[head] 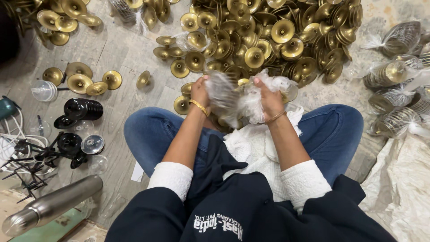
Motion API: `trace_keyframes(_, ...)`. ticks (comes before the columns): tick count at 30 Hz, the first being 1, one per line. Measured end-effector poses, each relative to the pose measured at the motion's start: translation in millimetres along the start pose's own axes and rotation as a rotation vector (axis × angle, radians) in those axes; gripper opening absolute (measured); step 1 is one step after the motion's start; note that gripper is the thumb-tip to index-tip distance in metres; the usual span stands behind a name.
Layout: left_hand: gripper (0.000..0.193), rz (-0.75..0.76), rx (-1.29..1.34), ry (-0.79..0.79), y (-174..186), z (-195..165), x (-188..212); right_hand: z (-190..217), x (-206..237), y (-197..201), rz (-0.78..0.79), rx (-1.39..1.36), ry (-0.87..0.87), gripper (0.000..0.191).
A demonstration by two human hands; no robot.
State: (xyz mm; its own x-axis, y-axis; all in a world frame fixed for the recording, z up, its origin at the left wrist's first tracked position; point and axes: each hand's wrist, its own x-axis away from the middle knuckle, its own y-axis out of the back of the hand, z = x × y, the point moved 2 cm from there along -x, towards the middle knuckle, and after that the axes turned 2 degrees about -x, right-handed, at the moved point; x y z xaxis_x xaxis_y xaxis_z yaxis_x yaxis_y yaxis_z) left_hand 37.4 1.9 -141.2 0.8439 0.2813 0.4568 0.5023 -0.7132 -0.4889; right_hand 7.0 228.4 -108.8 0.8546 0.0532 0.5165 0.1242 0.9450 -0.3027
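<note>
Head view: the largest thing is the heap of brass flared fittings [268, 40] spread over the floor at twelve o'clock, with a smaller cluster [80, 80] at ten o'clock. At three o'clock lie the bagged stacks [394, 76], each closed in clear plastic. A steel bottle [53, 204] lies at eight o'clock, black caps [80, 110] just above it. At the centre, over the lap in blue jeans, both hands work a clear plastic bag [233, 96]. The left hand [199, 92] is closed on the bag's left edge; the right hand [268, 96] is clenched on its crumpled white top. The bag blurs, so what it holds cannot be told. It looks like the bagging step, the mouth being gathered. A next move would call for a firm twist and a steady hold underneath.
</note>
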Motion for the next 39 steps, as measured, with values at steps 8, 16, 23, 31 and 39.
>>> trace_keyframes(8, 0.029, 0.350, -0.292, 0.035, -33.5, 17.9, 20.0, -32.7, 9.1, -36.2, 0.272, -0.315, -0.058, 0.033)
trace_keyframes(16, 0.062, 0.031, -1.332, -0.411, -19.7, 18.9, 27.2, 31.5, -6.2, 60.7, 0.459, -0.500, 0.048, 0.007)
trace_keyframes(23, 0.015, 0.094, -0.818, -0.480, -27.6, 1.8, 21.1, 23.1, 26.5, 69.6, 0.049, 0.128, 0.141, 0.027)
trace_keyframes(31, 0.018, 0.018, -0.310, -0.203, -9.5, -3.6, 9.3, 8.7, 59.1, 9.4, 0.267, 0.349, 0.182, 0.060)
trace_keyframes(39, 0.013, 0.232, -0.140, -0.062, -21.7, 2.6, 20.1, -9.5, 37.7, -6.1, 0.016, 0.629, 0.512, 0.055)
